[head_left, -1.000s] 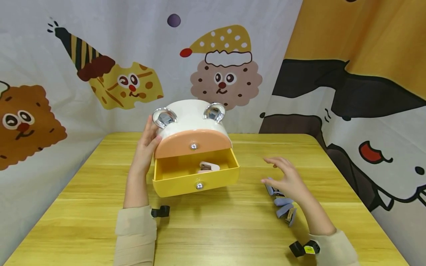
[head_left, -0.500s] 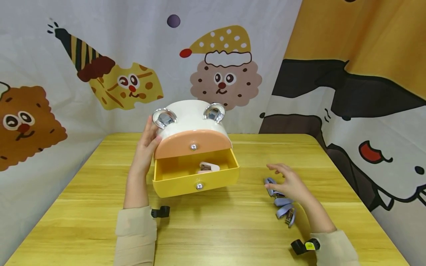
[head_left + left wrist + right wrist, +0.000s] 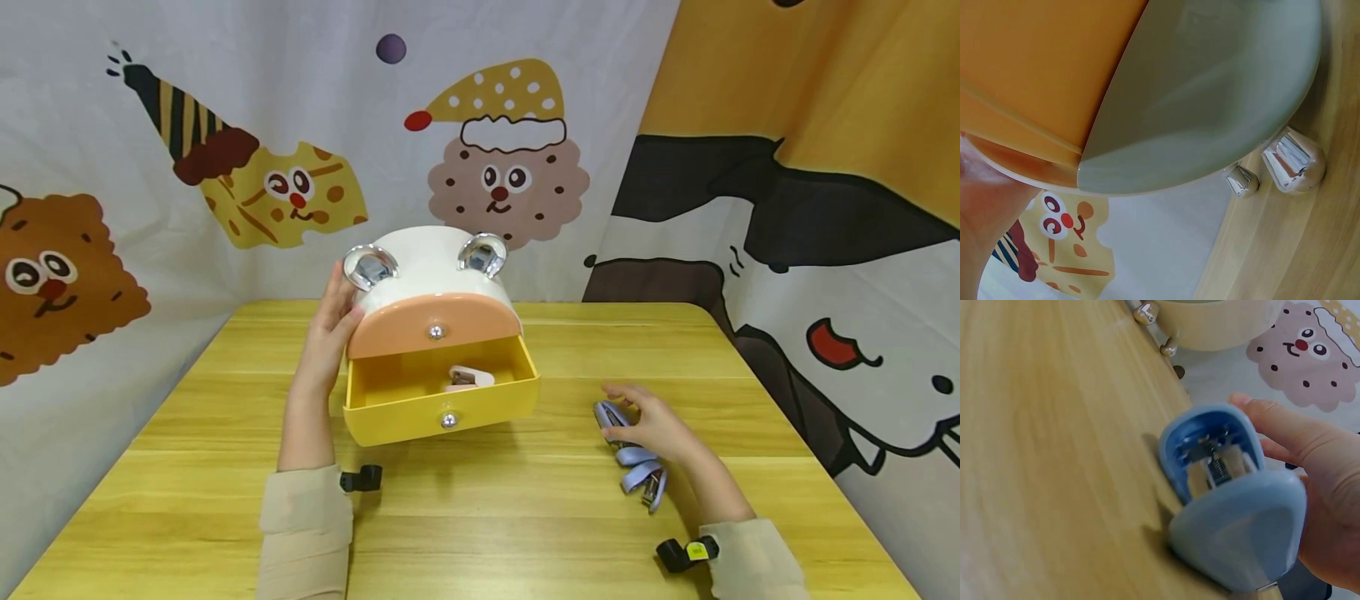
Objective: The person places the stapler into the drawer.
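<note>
A white drawer box point(image 3: 438, 258) with chrome ears stands on the table, its peach upper drawer point(image 3: 397, 329) closed and its yellow lower drawer point(image 3: 405, 425) pulled out. A pale pink mini stapler point(image 3: 472, 377) lies inside the yellow drawer. My left hand point(image 3: 324, 342) rests against the box's left side, thumb at the front edge. On the right, my right hand point(image 3: 651, 423) is over the farthest of several blue-purple mini staplers point(image 3: 642, 477), thumb and fingers on either side of it. In the right wrist view, the index fingertip is beside a blue stapler point(image 3: 1241, 525); the thumb is hidden.
The wooden table point(image 3: 480, 525) spans the lower view, with a printed cloth point(image 3: 300, 75) hanging behind it. Chrome feet point(image 3: 1294, 159) of the box show in the left wrist view. Black wrist cameras point(image 3: 363, 477) are worn on both wrists.
My right hand has come down toward the farthest blue-purple stapler, with its thumb and fingers drawing closer together. The left hand, the box and the pink stapler have stayed put.
</note>
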`<state>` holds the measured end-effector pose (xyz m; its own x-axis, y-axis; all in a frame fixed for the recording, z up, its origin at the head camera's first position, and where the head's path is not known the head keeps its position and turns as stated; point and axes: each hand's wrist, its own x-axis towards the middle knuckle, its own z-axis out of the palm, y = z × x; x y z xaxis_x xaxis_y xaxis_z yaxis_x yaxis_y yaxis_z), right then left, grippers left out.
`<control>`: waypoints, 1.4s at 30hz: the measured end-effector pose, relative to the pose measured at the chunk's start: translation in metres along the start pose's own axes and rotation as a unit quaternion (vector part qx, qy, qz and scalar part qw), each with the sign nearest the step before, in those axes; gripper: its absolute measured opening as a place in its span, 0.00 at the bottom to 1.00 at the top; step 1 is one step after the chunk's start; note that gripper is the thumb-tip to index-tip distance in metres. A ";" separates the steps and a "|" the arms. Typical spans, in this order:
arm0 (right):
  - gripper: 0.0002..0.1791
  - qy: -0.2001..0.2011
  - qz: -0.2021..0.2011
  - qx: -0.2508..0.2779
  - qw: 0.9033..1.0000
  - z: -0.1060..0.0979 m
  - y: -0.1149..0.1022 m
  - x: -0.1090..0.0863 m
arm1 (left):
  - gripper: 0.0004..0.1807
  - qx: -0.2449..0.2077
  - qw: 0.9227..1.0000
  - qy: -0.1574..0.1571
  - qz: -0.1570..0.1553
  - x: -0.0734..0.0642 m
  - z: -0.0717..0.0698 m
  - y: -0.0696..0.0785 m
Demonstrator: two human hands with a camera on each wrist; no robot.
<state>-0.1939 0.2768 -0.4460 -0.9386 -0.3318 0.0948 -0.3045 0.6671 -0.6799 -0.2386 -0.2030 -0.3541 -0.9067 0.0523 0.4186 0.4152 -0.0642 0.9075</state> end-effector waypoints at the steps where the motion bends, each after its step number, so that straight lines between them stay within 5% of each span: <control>1: 0.40 -0.001 0.006 0.002 1.000 0.001 0.001 0.000 | 0.36 0.000 1.000 0.000 -0.001 0.000 0.000 0.000; 17: 0.40 -0.028 0.032 -0.001 0.999 0.004 0.008 -0.001 | 0.37 0.011 1.000 0.001 -0.010 -0.001 0.000 0.001; 30: 0.40 0.006 0.035 0.005 0.999 0.006 0.005 0.000 | 0.36 0.005 1.000 -0.001 0.004 0.000 0.000 0.000; 42: 0.37 0.059 -0.002 -0.012 0.998 0.003 -0.012 0.001 | 0.37 0.009 1.000 0.000 -0.006 -0.001 0.000 0.001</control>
<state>-0.1908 0.2664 -0.4396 -0.9495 -0.2550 0.1829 -0.3107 0.6824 -0.6616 -0.2375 -0.2035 -0.3534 -0.9120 0.0527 0.4068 0.4049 -0.0446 0.9133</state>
